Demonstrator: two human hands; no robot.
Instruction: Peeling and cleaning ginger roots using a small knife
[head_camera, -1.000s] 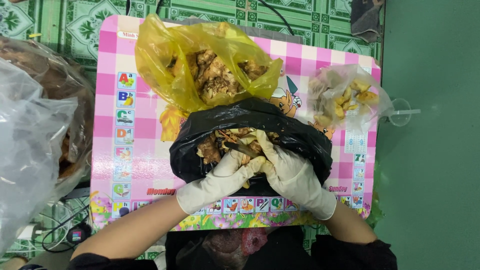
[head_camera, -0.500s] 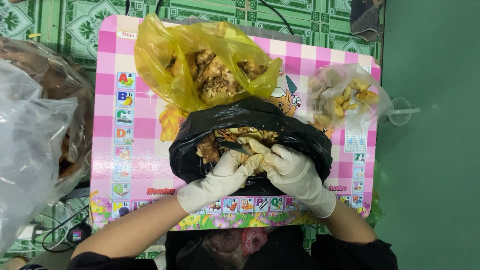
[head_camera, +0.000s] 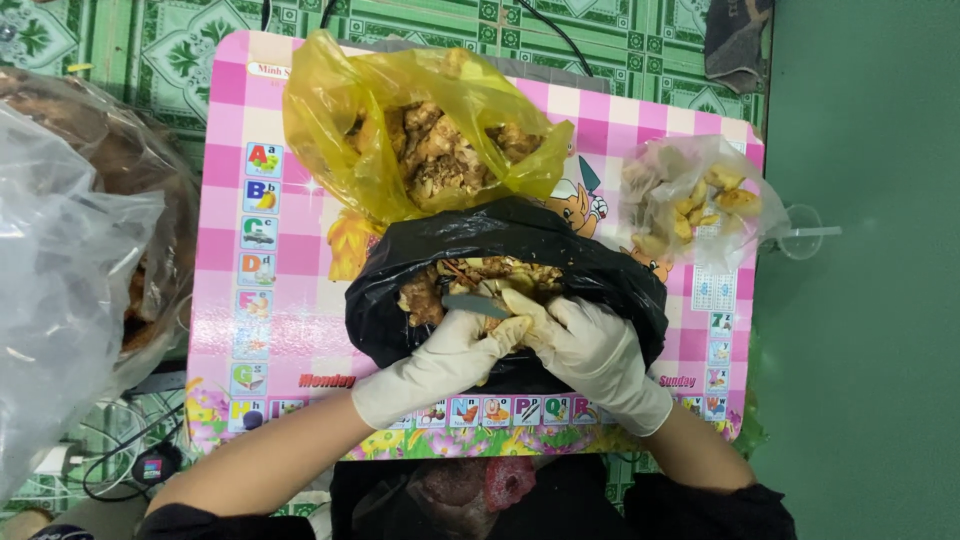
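Both my hands wear white gloves and meet at the near rim of an open black plastic bag (head_camera: 400, 320) holding brown, pale-fleshed root pieces (head_camera: 425, 295). My left hand (head_camera: 445, 362) is closed around one such piece at the bag's mouth. My right hand (head_camera: 590, 350) touches it from the right, fingers closed on a small knife whose grey blade (head_camera: 472, 304) points left across the piece. The handle is hidden in the glove.
A yellow bag (head_camera: 330, 140) of similar brown pieces stands just behind the black one on a pink checked low table (head_camera: 225, 250). A clear bag (head_camera: 690, 200) of pale yellow pieces lies at the right. Big clear bags (head_camera: 70, 260) crowd the left. Cables lie on the floor.
My hands stay together at the bag's mouth, and only the fingers and the blade have shifted slightly. The bags have not moved.
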